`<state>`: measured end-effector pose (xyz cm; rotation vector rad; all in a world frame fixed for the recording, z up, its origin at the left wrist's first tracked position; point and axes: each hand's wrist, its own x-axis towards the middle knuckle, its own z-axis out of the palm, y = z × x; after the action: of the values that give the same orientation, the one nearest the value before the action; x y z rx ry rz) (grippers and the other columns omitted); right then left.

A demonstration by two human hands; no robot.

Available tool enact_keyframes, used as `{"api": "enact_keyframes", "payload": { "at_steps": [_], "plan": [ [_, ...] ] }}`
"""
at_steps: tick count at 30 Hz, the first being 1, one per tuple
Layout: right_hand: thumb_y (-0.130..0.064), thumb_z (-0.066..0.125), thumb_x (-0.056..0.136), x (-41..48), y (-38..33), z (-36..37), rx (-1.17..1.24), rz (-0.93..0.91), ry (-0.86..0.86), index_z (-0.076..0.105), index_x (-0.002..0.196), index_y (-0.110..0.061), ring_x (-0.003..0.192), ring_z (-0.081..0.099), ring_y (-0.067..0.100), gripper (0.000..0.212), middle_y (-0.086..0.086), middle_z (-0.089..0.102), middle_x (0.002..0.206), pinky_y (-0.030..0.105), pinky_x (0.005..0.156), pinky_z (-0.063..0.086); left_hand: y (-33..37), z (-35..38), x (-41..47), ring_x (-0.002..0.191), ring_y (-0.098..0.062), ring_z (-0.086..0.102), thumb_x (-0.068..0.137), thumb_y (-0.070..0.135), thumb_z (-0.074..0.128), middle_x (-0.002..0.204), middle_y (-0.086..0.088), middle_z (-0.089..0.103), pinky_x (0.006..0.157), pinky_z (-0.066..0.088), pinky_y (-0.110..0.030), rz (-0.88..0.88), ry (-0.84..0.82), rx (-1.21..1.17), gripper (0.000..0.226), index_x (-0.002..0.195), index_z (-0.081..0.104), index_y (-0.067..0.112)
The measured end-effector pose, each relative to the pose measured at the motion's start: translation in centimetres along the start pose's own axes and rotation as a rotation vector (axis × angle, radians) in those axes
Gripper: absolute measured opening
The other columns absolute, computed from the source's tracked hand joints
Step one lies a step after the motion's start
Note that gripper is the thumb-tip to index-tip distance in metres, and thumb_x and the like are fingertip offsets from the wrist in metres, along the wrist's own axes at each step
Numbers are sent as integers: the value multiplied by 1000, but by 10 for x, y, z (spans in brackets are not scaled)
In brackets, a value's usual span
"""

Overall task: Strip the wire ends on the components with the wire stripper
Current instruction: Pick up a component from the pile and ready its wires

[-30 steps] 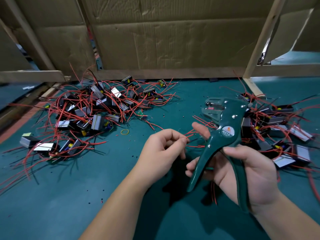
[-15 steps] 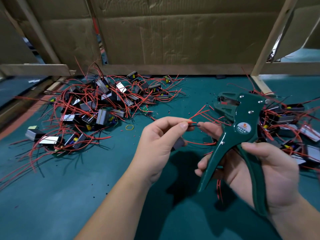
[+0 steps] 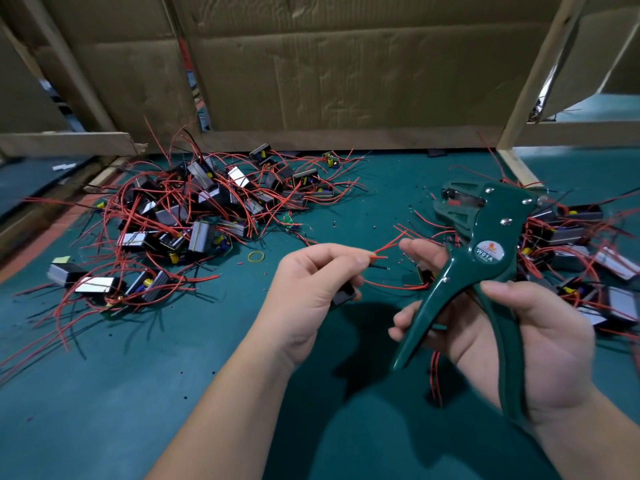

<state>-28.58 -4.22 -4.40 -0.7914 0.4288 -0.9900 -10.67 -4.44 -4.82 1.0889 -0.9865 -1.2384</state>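
My right hand [image 3: 519, 334] grips the handles of a dark green wire stripper [image 3: 485, 258], its jaws pointing up and to the left. My left hand [image 3: 311, 289] pinches a red and a black wire end [image 3: 379, 262] between thumb and forefinger, with a small dark component [image 3: 343, 295] tucked under its fingers. The wire tips point right, toward my right fingers, a short gap left of the stripper. More red wire [image 3: 391, 287] loops from the component toward the stripper.
A large heap of grey box components with red wires [image 3: 194, 216] lies at the left on the green mat [image 3: 138, 393]. A second heap [image 3: 581, 251] lies at the right behind the stripper. A yellow rubber band [image 3: 256, 256] lies nearby. Cardboard walls [image 3: 346, 81] and wooden rails close the back.
My left hand has raised the component and drawn its wire ends out between thumb and forefinger. The right hand with the stripper has shifted slightly right and stayed upright.
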Motion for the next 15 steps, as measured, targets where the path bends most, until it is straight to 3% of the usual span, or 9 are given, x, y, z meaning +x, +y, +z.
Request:
{"api": "enact_keyframes", "payload": {
  "at_steps": [2, 6, 8, 12, 15],
  "plan": [
    [-32, 79, 49, -1, 0, 1, 2, -44, 19, 61, 121, 0, 72, 66, 39, 81, 24, 65, 110, 54, 73, 55, 0, 0, -1, 44, -3, 47, 82, 3, 65, 48, 7, 53, 46, 41, -12, 8, -19, 58, 30, 59, 73, 20],
    [-30, 77, 50, 0, -2, 0, 0, -99, 65, 54, 125, 6, 72, 67, 38, 87, 19, 56, 132, 53, 72, 56, 2, -1, -2, 41, -4, 44, 74, 8, 66, 44, 7, 50, 44, 40, -14, 35, -71, 96, 17, 60, 72, 17],
    [-30, 76, 51, 0, -1, -1, 0, -112, 70, 55, 126, 4, 72, 67, 38, 86, 19, 59, 128, 53, 71, 56, 2, -1, -2, 41, -5, 44, 71, 13, 65, 44, 6, 50, 45, 41, -15, 40, -90, 99, 12, 61, 71, 17],
    [-30, 71, 52, -1, 7, -1, -25, -161, 82, 73, 106, -12, 71, 67, 38, 56, 17, 70, 95, 56, 74, 54, -1, -3, -1, 42, -5, 45, 73, 13, 67, 46, 5, 51, 46, 41, -15, 48, -106, 143, 10, 64, 70, 17],
    [-30, 70, 52, 0, 4, -3, -34, -224, 113, 72, 105, -15, 72, 67, 38, 56, 12, 67, 113, 53, 72, 56, -3, -8, 3, 44, -5, 48, 85, 3, 65, 49, 5, 55, 48, 43, -15, 85, -61, 251, 22, 69, 66, 17]
  ]
}}
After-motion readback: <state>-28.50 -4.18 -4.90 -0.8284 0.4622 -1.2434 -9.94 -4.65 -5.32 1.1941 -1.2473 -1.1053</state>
